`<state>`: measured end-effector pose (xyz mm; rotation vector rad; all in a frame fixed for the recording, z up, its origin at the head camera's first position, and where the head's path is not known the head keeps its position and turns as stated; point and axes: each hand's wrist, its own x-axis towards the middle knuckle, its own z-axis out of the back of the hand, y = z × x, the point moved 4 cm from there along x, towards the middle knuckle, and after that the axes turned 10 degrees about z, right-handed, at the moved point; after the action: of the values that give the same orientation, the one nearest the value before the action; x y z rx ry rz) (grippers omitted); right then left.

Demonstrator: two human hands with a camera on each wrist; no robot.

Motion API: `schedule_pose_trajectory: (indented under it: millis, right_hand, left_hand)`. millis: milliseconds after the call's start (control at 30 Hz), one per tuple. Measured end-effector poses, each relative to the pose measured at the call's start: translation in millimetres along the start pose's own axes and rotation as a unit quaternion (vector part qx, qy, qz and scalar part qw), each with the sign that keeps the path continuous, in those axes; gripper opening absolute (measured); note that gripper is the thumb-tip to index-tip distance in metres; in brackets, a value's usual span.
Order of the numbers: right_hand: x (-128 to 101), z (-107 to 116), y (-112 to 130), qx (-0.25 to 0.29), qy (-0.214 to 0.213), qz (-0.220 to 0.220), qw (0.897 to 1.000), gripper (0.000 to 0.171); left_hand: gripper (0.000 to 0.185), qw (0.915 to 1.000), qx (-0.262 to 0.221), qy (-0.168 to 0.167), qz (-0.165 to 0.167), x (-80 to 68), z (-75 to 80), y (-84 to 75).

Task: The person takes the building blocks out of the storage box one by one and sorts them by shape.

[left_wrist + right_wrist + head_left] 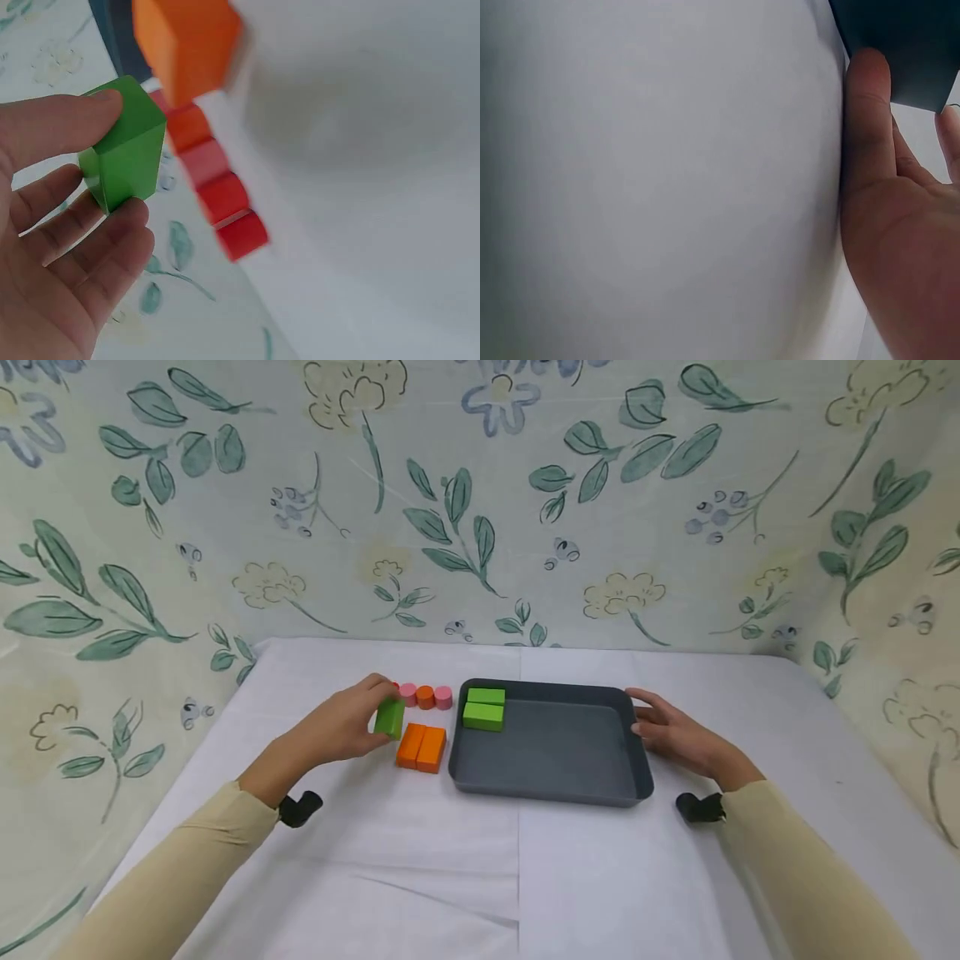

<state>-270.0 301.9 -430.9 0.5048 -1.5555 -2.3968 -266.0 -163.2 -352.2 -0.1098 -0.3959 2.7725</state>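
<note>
My left hand (352,720) pinches a green rectangular block (129,146) between its thumb and fingertips. In the head view that block is held left of two orange blocks (422,748), which lie side by side on the table. My right hand (678,735) touches the right wall of a dark grey tray (555,799), fingers fairly straight. The right wrist view shows the thumb (868,97) against the tray's outer side. Inside the tray, two green blocks (483,717) lie at the back left corner, one behind the other.
Behind the orange blocks stands a row of small cylinders (425,697) in red, pink and orange, its left end partly hidden by my left hand. A white cloth (600,877) covers the table. A floral curtain (480,527) hangs along the back and sides.
</note>
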Motion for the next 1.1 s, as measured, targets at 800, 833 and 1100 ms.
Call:
schedule_pose_trajectory:
  millis: [800, 833, 1100]
  right_hand:
    - [0.6, 0.0, 1.8, -0.001, -0.006, -0.007, 1.0, 0.078]
    - [1.0, -0.2, 1.6, -0.002, -0.006, -0.008, 1.0, 0.078]
    - [1.4, -1.9, 0.7, 0.0, -0.008, -0.011, 1.0, 0.078]
  left_hand:
    - [0.049, 0.9978, -0.032, 0.037, 0.044, 6.2, -39.2, 39.3]
    - [0.049, 0.9976, -0.034, 0.039, 0.046, 6.0, -39.5, 39.1]
    - [0.064, 0.9942, -0.068, 0.053, 0.065, 4.4, -44.0, 47.0]
